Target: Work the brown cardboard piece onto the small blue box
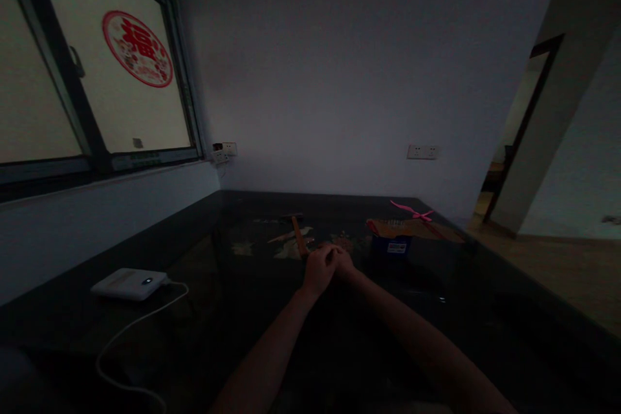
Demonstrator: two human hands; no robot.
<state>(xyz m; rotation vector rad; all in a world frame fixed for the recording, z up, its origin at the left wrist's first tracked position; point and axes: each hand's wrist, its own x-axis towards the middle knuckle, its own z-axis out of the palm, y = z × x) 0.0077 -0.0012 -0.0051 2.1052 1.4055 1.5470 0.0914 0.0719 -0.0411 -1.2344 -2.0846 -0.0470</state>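
Observation:
My left hand (320, 268) and my right hand (344, 261) meet over the middle of the dark table, fingers closed and pressed together. Anything between the fingers is hidden and dim. Just beyond my left hand lies a hammer-like tool with a wooden handle (299, 235); its dark head points away from me. The near end of the handle is close to my left fingers, and I cannot tell whether they touch. Small items near my fingertips are too dark to name.
A glossy dark table (233, 343) reaches the wall. On the left rests a white power bank (130, 284) with a white cable (130, 322). At right, brown cardboard (412, 228) lies over a blue box (388, 246), with a pink ribbon-like strip (412, 211) behind it.

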